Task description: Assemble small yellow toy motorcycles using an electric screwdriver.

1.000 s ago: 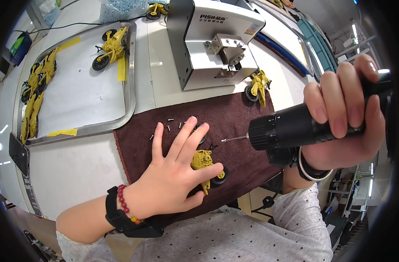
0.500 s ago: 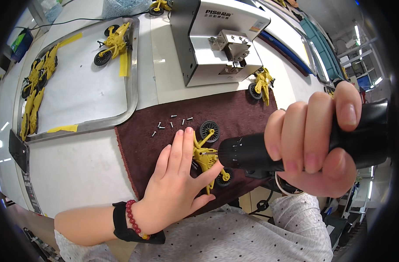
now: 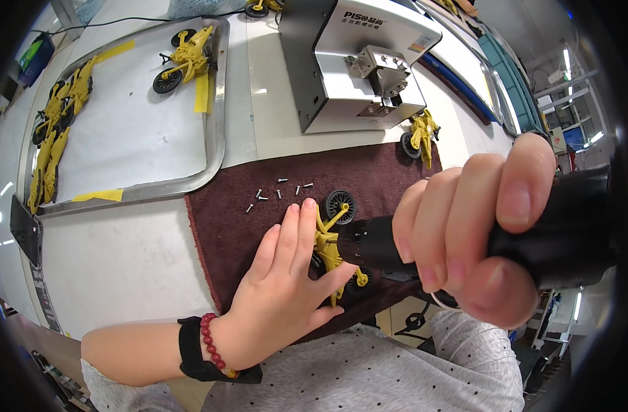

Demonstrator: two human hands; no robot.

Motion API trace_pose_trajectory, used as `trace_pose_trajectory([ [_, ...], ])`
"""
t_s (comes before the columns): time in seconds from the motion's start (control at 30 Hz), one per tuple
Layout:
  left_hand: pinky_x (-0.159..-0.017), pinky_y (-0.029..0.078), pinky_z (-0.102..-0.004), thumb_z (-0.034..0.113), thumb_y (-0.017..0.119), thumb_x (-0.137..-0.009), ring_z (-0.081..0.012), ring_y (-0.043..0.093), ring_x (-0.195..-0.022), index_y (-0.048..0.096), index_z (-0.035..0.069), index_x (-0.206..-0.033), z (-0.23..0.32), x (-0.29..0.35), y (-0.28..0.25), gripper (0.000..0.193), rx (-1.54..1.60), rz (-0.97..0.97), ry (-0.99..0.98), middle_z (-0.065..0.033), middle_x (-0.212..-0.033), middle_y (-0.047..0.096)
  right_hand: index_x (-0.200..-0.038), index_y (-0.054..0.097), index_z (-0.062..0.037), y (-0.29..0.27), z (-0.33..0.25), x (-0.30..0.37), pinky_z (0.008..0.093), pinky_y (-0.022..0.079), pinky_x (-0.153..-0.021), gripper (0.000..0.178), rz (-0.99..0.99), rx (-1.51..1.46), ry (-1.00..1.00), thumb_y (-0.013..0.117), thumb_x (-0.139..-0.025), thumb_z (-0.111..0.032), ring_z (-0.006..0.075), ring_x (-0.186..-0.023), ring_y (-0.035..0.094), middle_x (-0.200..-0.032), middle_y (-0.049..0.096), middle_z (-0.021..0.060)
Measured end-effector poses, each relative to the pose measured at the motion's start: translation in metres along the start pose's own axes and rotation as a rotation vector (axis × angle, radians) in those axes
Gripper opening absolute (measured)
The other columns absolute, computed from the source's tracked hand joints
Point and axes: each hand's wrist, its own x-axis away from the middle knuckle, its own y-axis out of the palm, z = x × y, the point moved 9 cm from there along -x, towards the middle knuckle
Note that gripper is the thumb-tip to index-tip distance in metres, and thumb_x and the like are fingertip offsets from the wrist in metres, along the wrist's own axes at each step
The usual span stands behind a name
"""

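Gripping a black power screwdriver (image 3: 374, 244) in a curled right hand (image 3: 465, 230), with its nose against or just over a yellow toy motorcycle (image 3: 328, 248) (cannot tell which). Touching the motorcycle, lying on a dark brown cloth (image 3: 224, 237), with a flattened, loosely spread left hand (image 3: 279, 288). Noting loose screws (image 3: 279, 194) just beyond, then a grey machine (image 3: 336, 89).

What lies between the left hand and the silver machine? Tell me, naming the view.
From the left hand toward the silver machine, the head view shows small screws on maroon cloth, then white tabletop.
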Motion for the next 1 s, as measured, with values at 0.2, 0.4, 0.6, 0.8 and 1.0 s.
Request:
trace_pose_trajectory([
  [0.2,-0.110,0.023,-0.0398,0.056,0.069,-0.070,-0.0368,0.035,-0.133,0.062,0.035,-0.116,0.005,-0.003,-0.003,0.051,-0.019,0.032,0.008,-0.0297,-0.144,0.036,-0.104,0.039,-0.0116,-0.002,0.004,0.003,0.0307,0.046,-0.060,0.032,0.187,-0.051,0.121,0.064,-0.086,-0.003,0.0151,-0.058,0.057,-0.071,0.054,0.0014],
  [0.4,-0.110,0.023,-0.0402,0.057,0.069,-0.071,-0.0365,0.036,-0.132,0.062,0.035,-0.116,0.004,0.000,0.002,0.052,-0.151,0.035,0.001,-0.0299,-0.143,0.037,-0.098,0.042,-0.0099,0.013,0.002,-0.004,0.0311,0.046,-0.056,0.035,0.059,0.086,0.038,0.068,-0.079,0.004,0.0146,-0.054,0.054,-0.068,0.053,0.0013],
  [0.6,-0.110,0.023,-0.0410,0.055,0.069,-0.072,-0.0382,0.036,-0.131,0.060,0.033,-0.122,0.003,0.000,-0.002,0.056,-0.043,0.014,0.019,-0.0313,-0.143,0.035,-0.097,0.043,-0.0089,0.013,0.004,-0.005,0.0307,0.045,-0.055,0.031,0.119,0.177,0.030,0.066,-0.080,0.001,0.0148,-0.053,0.053,-0.066,0.052,0.0013],
  [0.8,-0.106,0.027,-0.0433,0.048,0.075,-0.068,-0.0410,0.035,-0.131,0.060,0.030,-0.120,0.000,-0.002,0.004,0.058,0.177,0.030,0.003,-0.0340,-0.143,0.029,-0.114,0.047,-0.0078,-0.013,-0.014,0.008,0.0297,0.040,-0.060,0.027,0.116,-0.241,-0.132,0.057,-0.089,-0.009,0.0108,-0.059,0.051,-0.073,0.049,-0.0014],
  [1.0,-0.106,0.027,-0.0444,0.045,0.077,-0.068,-0.0422,0.035,-0.131,0.052,0.032,-0.132,0.000,-0.003,0.001,0.070,0.199,0.011,-0.005,-0.0356,-0.142,0.030,-0.107,0.048,-0.0041,-0.059,-0.064,0.018,0.0285,0.034,-0.069,0.019,0.392,-0.125,-0.323,0.052,-0.090,-0.009,0.0095,-0.064,0.043,-0.075,0.044,-0.0010],
])
